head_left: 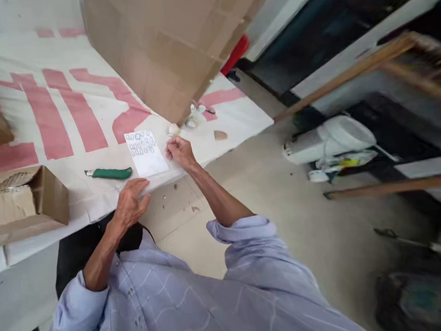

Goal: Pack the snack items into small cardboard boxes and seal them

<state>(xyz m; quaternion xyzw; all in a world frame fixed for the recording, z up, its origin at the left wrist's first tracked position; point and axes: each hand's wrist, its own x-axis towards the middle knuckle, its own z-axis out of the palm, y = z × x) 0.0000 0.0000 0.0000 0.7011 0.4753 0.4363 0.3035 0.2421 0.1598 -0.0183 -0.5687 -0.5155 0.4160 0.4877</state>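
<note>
On the white table covering lies a white sheet of paper (pixel 150 160) with rows of small drawn outlines. My right hand (pixel 181 151) is by the sheet's right edge with its fingertips curled together; whatever they may hold is too small to make out. Over the table's front edge, close to the sheet's lower left corner, my left hand (pixel 131 203) has its fingers stretched out and holds nothing. A green utility knife (pixel 112 173) lies left of the sheet. Just beyond my right hand sit a pale roundish item (pixel 173 130) and a small clear item (pixel 191 122).
A tall cardboard sheet or box side (pixel 166 51) rises at the back of the table. An open cardboard box (pixel 51 195) stands at the left front. One brown scrap (pixel 220 135) lies to the right. On the floor are a white bucket (pixel 328 140) and wooden bars (pixel 351 76).
</note>
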